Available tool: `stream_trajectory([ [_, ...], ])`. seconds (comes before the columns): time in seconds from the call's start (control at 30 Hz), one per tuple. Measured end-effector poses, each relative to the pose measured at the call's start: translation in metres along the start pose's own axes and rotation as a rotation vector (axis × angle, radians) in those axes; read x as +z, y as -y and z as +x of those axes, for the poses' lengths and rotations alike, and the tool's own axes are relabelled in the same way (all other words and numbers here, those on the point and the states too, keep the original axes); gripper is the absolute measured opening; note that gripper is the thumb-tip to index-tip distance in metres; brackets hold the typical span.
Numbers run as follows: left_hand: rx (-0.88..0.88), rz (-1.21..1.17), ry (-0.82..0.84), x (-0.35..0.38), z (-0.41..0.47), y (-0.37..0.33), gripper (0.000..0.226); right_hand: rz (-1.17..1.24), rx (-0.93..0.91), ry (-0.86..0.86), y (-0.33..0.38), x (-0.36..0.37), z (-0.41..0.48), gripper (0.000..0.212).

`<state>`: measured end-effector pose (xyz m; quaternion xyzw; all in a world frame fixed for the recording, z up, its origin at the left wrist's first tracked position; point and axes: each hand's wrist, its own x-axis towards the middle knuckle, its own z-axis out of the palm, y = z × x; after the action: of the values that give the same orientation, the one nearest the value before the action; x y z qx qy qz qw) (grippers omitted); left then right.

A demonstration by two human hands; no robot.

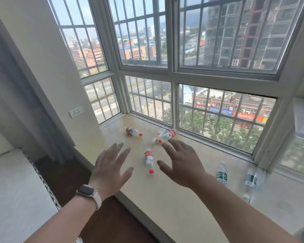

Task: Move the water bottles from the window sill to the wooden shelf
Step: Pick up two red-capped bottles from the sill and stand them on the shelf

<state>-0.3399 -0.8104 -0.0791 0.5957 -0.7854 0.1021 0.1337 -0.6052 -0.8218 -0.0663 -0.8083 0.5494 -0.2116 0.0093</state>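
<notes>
Several clear water bottles lie on the beige window sill (174, 199). One red-labelled, red-capped bottle (149, 159) lies between my hands. Another red-capped bottle (132, 132) lies farther back on the left. Two more (167, 135) rest together near the window frame. Two green-labelled bottles (222, 174) (250, 181) are at the right. My left hand (111, 168), with a watch on the wrist, hovers open left of the nearest bottle. My right hand (181, 163) hovers open on its right. Neither hand touches a bottle. No wooden shelf is in view.
Barred windows (200, 106) enclose the sill at the back and right. A white wall with a socket (75, 111) and a grey curtain (16, 102) stand at the left. A white bed (12, 190) sits at the lower left, beside dark wooden floor.
</notes>
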Motion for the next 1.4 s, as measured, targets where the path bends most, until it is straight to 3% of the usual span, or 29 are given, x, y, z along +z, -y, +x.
stream_trajectory([
  [0.47,-0.191,0.069,0.030,0.010,0.026,0.087,0.064,-0.039,-0.117,0.088,0.000,0.051,0.104,0.063],
  [0.8,-0.151,-0.067,0.041,0.075,0.105,0.240,0.066,-0.123,0.020,0.188,0.030,0.150,0.219,0.062],
  [1.07,-0.069,-0.102,0.123,0.126,0.184,0.378,0.066,-0.186,0.147,0.262,0.079,0.211,0.329,0.076],
  [1.23,-0.070,-0.201,0.134,0.152,0.224,0.417,0.066,-0.240,0.205,0.305,0.082,0.234,0.360,0.073],
  [1.4,-0.025,-0.305,0.136,0.171,0.258,0.411,0.066,-0.245,0.267,0.326,0.074,0.244,0.381,0.073],
])
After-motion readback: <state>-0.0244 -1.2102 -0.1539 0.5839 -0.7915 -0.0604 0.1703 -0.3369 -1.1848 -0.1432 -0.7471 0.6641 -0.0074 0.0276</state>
